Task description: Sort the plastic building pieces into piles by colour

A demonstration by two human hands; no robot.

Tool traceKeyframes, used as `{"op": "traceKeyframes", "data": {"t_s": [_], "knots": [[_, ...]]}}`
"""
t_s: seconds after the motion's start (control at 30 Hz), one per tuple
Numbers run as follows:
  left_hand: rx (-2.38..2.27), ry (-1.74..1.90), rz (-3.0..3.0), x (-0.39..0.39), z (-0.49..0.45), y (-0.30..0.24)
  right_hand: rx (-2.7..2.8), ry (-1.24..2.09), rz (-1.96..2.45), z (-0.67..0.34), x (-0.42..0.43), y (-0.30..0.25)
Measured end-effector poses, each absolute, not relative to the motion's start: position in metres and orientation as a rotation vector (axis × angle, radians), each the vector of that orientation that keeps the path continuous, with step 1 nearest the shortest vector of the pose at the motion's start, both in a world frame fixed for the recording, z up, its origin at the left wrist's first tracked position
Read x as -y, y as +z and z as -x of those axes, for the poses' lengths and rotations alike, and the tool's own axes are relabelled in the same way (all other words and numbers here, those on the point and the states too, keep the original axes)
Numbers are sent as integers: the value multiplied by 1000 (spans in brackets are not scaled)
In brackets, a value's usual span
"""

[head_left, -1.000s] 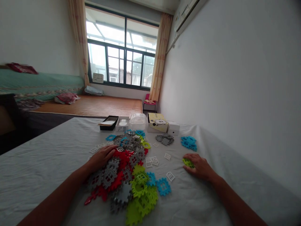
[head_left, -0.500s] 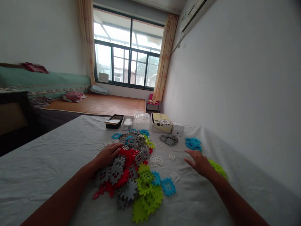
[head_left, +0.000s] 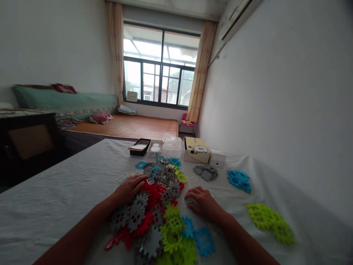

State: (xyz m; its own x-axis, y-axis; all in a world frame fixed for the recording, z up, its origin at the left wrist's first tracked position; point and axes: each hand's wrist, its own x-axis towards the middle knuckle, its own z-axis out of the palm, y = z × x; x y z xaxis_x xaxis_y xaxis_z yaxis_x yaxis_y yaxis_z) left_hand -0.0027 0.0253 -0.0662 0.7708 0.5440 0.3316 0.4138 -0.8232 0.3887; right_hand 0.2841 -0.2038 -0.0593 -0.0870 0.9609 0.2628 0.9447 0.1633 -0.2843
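Fingers (head_left: 190, 194) of right hand (head_left: 202, 202) curled over white pieces (head_left: 189, 201), left hand (head_left: 129, 188) flat on tile pile (head_left: 157, 206)

Light: daylight is let in through the window (head_left: 161, 81) at the far end.
Glare: the panes are washed out white.
Shadows: soft ones are seen under the hands.
Edges: walls are bent and darkened.
Blur: near tiles are smeared.

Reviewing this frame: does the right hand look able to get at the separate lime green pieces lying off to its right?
Probably yes. The right hand rests at the edge of the mixed pile, and only bare white cloth lies between it and the lime green pieces. Nothing stands in that gap.
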Motion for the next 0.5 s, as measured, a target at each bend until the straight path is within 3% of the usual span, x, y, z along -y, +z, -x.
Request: {"op": "traceKeyframes", "data": {"t_s": [0.23, 0.5], "knots": [[-765, 614, -2717, -26, 3, -66, 1829, -99, 2063, -338, 213, -63], [-759, 627, -2704, -26, 3, -66, 1873, -241, 2002, -328, 180, -81]]}}
